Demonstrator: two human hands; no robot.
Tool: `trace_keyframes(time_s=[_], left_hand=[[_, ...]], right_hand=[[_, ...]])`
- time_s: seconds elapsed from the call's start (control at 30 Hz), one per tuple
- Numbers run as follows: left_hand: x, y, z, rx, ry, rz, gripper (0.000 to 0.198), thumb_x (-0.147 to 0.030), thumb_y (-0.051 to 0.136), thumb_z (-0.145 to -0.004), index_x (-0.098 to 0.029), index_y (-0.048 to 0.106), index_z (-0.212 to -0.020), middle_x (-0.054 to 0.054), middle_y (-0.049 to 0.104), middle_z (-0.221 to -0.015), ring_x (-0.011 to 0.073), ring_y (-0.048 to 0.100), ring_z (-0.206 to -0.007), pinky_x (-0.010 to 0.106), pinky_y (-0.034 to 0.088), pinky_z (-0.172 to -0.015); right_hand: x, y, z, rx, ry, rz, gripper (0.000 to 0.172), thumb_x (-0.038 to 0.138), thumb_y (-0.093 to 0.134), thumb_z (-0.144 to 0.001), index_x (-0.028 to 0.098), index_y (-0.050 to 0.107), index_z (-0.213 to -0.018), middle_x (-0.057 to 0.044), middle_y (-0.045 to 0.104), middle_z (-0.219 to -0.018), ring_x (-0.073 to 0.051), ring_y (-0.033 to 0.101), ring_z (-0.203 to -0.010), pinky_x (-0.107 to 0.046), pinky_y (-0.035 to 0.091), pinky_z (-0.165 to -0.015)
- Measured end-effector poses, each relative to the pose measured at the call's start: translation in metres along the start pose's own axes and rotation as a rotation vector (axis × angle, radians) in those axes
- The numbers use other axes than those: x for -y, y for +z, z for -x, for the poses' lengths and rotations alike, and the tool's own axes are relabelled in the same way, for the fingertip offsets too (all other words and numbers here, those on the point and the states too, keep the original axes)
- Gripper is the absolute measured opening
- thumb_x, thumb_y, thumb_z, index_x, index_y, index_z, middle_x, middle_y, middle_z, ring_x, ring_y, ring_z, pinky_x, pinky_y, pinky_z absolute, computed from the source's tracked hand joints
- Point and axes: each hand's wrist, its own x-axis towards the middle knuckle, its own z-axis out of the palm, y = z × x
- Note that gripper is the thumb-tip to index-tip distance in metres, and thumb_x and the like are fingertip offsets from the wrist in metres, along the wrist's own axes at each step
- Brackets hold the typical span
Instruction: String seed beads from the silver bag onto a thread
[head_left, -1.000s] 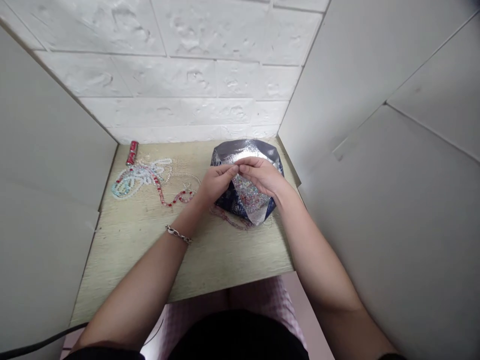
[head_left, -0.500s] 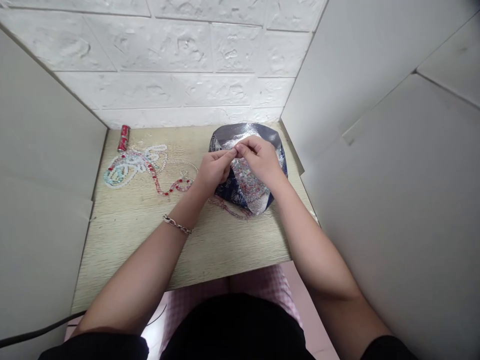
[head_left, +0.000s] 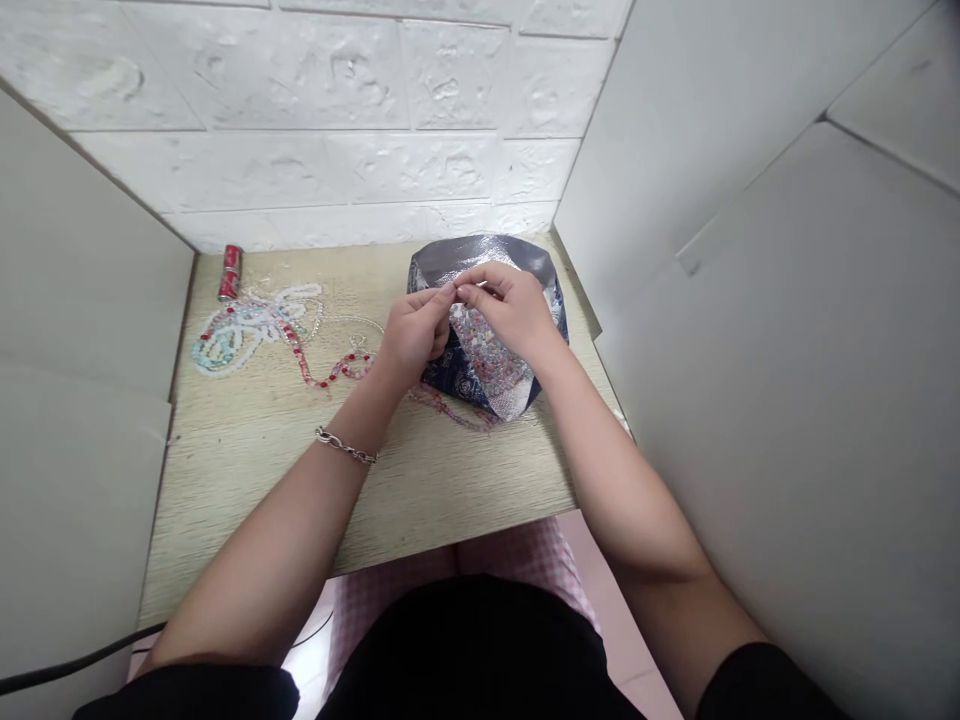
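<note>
My left hand (head_left: 417, 332) and my right hand (head_left: 513, 312) meet fingertip to fingertip above an open silver-lined bag (head_left: 459, 258). Both pinch; whatever lies between the fingertips is too small to make out. Loose multicoloured beads (head_left: 491, 362) fill the bottom of the bag, partly covered by my right hand. Left of my hands, a strand of red and pink beads (head_left: 304, 367) winds over the table and passes behind my left wrist. Another strand of pinkish beads (head_left: 459, 418) lies along the bag's front edge.
A red cylinder (head_left: 231, 272), perhaps a thread spool, stands at the table's back left. White and turquoise bead strands (head_left: 225, 350) lie tangled before it. A white brick-patterned wall (head_left: 300, 165) closes off the back of the table (head_left: 262, 490); pale panels (head_left: 750, 380) flank it.
The view has shifted slightly, so the table and bag appear a little further left and higher. My hands stay pinched together over the bag with hardly any change.
</note>
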Motion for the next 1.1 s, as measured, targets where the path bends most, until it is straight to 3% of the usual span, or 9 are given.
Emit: trace_keyframes(time_s=[0.33,0.53,0.7,0.8,0.93,1.03,1.1], left_hand=[[0.002,0.001,-0.001,0.019,0.031,0.005,0.032,-0.037,0.049,-0.080,-0.019,0.040,-0.055,-0.008,0.018,-0.042,0.0027,0.015,-0.030,0.020,0.008,-0.031],[-0.001,0.002,-0.001,-0.003,-0.004,-0.027,0.031,-0.034,0.042,-0.084,-0.019,0.037,-0.057,-0.008,0.020,-0.045,0.0024,0.016,-0.031,0.020,0.010,-0.031],[0.000,0.001,-0.002,0.054,0.006,0.037,0.028,-0.029,0.041,-0.084,-0.018,0.036,-0.058,-0.007,0.026,-0.047,0.0015,0.019,-0.032,0.018,0.009,-0.032],[0.001,-0.001,-0.001,0.095,0.003,0.052,0.023,-0.027,0.046,-0.080,-0.017,0.043,-0.060,-0.007,0.029,-0.046,0.0008,0.021,-0.032,0.016,0.010,-0.032],[0.001,-0.003,0.000,0.150,0.030,0.033,0.017,-0.027,0.051,-0.074,-0.014,0.052,-0.063,-0.006,0.035,-0.048,0.0011,0.029,-0.033,0.017,0.014,-0.031],[0.002,-0.003,0.000,0.176,0.043,-0.004,0.018,-0.028,0.054,-0.072,-0.015,0.051,-0.061,-0.006,0.039,-0.048,0.0024,0.034,-0.033,0.018,0.018,-0.031],[0.003,-0.003,-0.001,0.181,0.045,-0.019,0.018,-0.029,0.054,-0.072,-0.015,0.051,-0.060,-0.005,0.040,-0.046,0.0030,0.035,-0.033,0.018,0.020,-0.032]], right_hand=[[0.002,-0.001,0.002,-0.040,-0.114,0.260,0.014,0.024,0.046,-0.082,0.018,0.057,-0.075,0.000,0.051,-0.077,-0.012,0.048,-0.082,-0.027,0.037,-0.077],[0.003,0.008,0.005,-0.045,-0.178,0.321,0.018,0.025,0.035,-0.088,0.018,0.049,-0.080,-0.002,0.047,-0.085,-0.013,0.045,-0.088,-0.028,0.037,-0.080],[0.006,0.011,0.005,-0.041,-0.198,0.326,0.023,0.030,0.032,-0.090,0.018,0.044,-0.074,-0.002,0.045,-0.081,-0.011,0.045,-0.082,-0.027,0.037,-0.077],[0.008,0.010,0.005,-0.084,-0.158,0.222,0.028,0.037,0.035,-0.088,0.018,0.041,-0.068,-0.001,0.044,-0.073,-0.010,0.045,-0.074,-0.026,0.038,-0.072],[0.001,0.004,0.001,-0.206,0.084,-0.122,0.035,0.051,0.035,-0.084,0.020,0.042,-0.069,0.002,0.041,-0.061,-0.008,0.044,-0.059,-0.023,0.040,-0.060],[-0.006,-0.005,-0.004,-0.308,0.218,-0.404,0.038,0.056,0.034,-0.081,0.020,0.043,-0.075,0.002,0.047,-0.062,-0.007,0.046,-0.054,-0.022,0.042,-0.055],[-0.008,-0.013,-0.006,-0.361,0.220,-0.518,0.038,0.057,0.036,-0.080,0.020,0.045,-0.079,-0.001,0.055,-0.071,-0.008,0.051,-0.057,-0.024,0.044,-0.057]])
